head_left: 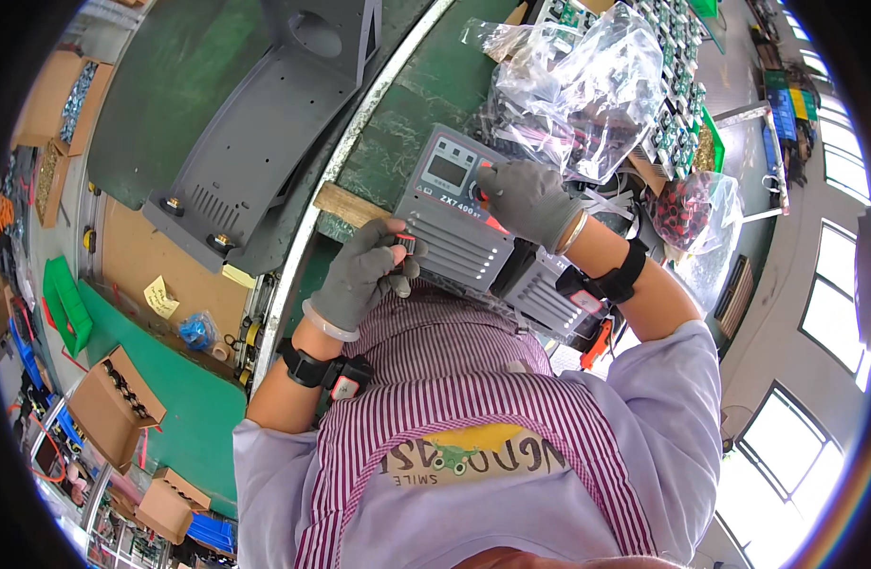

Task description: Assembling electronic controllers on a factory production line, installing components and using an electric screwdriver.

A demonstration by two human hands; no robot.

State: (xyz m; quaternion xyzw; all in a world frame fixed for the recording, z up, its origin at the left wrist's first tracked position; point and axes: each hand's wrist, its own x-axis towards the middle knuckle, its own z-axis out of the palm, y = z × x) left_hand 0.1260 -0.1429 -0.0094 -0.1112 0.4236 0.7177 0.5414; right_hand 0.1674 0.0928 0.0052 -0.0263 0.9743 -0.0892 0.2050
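A grey metal panel (452, 235) with a small dark display (447, 171) and rows of slots lies tilted on the bench in front of me. My left hand (352, 277), in a grey glove with bare fingertips, is closed at the panel's left edge. Between its thumb and fingers sits a small black knob (406, 244) with red on it. My right hand (532, 201), also gloved, curls over the panel's upper right part, beside the display. Its fingertips press together near a red marking; what they grip is hidden.
Clear plastic bags (587, 90) and rows of green circuit boards (677, 57) lie beyond the panel. A wooden block (350, 204) rests by the bench's metal edge. To the left, a large bent grey metal sheet (255, 123) stands on a green surface. An orange-handled tool (598, 343) is near my right elbow.
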